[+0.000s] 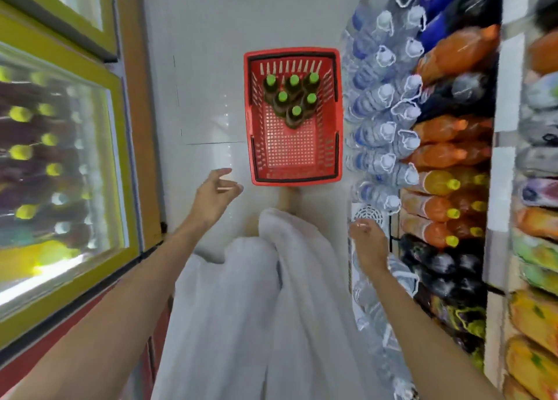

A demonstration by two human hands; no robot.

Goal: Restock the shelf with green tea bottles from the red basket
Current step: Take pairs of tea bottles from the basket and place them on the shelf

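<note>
I am holding the fingers loosely spread and empty on the left hand point(216, 196) and right hand point(367, 242), both hovering just short of the red basket point(294, 180). Six green tea bottles point(289, 99) are standing at its far end, all awaiting shelving.

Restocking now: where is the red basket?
In the head view, the red basket sits centre on the white floor, beside the water bottles on the right.

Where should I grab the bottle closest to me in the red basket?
Grab that bottle probably by the neck, just under its green cap, coming down from above. It stands upright with other bottles crowding behind, so its top is freest.
</note>
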